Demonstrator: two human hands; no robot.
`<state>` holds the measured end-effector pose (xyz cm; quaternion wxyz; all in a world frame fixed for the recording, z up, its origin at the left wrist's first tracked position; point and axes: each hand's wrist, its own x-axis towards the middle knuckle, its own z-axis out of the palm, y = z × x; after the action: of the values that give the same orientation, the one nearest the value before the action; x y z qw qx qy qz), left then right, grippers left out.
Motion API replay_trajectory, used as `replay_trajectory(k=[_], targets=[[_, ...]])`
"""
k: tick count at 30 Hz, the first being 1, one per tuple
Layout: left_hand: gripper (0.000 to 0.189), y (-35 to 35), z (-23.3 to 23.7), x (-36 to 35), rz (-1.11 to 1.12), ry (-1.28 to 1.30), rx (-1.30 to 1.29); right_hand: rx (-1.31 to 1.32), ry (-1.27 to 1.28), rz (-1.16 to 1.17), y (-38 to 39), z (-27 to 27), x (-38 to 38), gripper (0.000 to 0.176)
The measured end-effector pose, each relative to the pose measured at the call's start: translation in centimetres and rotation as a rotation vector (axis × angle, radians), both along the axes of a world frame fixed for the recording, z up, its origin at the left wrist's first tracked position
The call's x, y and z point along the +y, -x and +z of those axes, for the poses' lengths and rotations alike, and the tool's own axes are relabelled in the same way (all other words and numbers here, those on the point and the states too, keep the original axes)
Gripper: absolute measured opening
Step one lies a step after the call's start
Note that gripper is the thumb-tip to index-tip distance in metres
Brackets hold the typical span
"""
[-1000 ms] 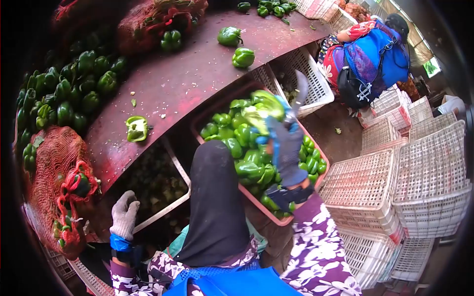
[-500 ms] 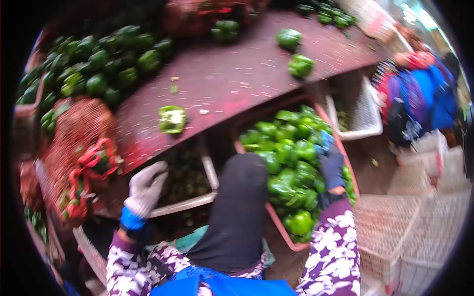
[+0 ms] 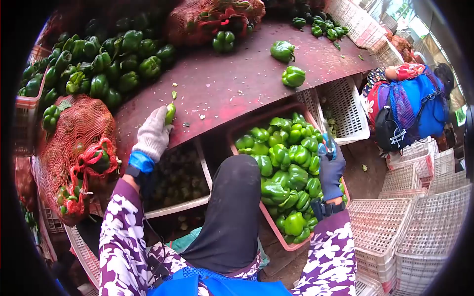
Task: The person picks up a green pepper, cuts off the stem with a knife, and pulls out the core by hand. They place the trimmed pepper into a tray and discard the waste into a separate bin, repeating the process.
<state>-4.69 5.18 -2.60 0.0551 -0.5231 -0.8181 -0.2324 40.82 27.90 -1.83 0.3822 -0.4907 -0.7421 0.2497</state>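
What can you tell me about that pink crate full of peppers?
The crate is pinkish red, looks like plastic, and has a rounded rim. It sits upright below the edge of the table, on the right side of the person's knee. Glossy green peppers fill it and hide its bottom. A white crate sits near its far end. The gloved right hand is over its right side; whether it touches the rim, I can't tell.
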Motion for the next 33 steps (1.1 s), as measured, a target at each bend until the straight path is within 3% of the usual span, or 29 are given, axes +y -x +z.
replay_trajectory(k=[2,5,7,9,11,14,15,17,18,19,20,22,28,33], targets=[[0.059,0.5,-0.2,0.6,-0.016,-0.087,0.018,0.456,0.333,0.081,3.0,2.1,-2.3,0.042],[0.063,-3.0,1.9,2.4,-0.219,-0.454,-0.068,0.683,0.576,0.374,7.7,4.5,-5.0,0.051],[0.059,-7.2,5.5,3.8,-0.259,-0.397,-0.240,0.803,0.687,0.583,11.0,5.0,-5.8,0.056],[0.059,-10.8,8.9,4.8,-0.374,-0.431,-0.107,0.899,0.750,0.724,14.1,5.5,-6.5,0.064],[0.061,-14.1,13.0,5.3,-0.447,-0.319,-0.211,0.956,0.743,0.719,16.6,6.2,-7.4,0.068],[0.068,-16.6,14.0,5.0,-0.436,-0.172,-0.225,1.043,0.838,0.684,17.3,5.9,-6.7,0.066],[0.058,-16.9,14.3,5.0,-0.464,-0.241,-0.306,1.138,0.897,0.733,16.9,6.6,-6.6,0.064],[0.045,-15.8,14.5,4.7,-0.479,-0.275,-0.770,1.252,0.989,0.777,16.7,6.9,-6.9,0.061],[0.039,-15.2,14.5,4.6,-0.473,-0.286,-1.005,1.187,1.014,0.771,16.1,7.3,-7.2,0.068],[0.027,-14.6,14.3,4.7,-0.408,-0.387,-0.693,1.149,1.022,0.798,15.8,6.9,-7.2,0.070],[0.028,-13.8,14.7,4.9,-0.402,-0.408,-0.389,1.110,1.030,0.829,15.5,6.6,-7.2,0.073],[0.028,-13.2,13.5,5.9,-0.472,-0.388,-0.255,1.061,1.052,0.859,15.2,6.8,-7.2,0.071],[0.026,-13.4,13.6,6.1,-0.373,0.095,-0.267,0.805,0.894,0.757,15.2,7.1,-7.1,0.062],[0.025,-13.3,13.6,6.2,-0.392,0.120,-0.180,0.622,0.979,0.682,15.4,8.2,-7.0,0.053]])
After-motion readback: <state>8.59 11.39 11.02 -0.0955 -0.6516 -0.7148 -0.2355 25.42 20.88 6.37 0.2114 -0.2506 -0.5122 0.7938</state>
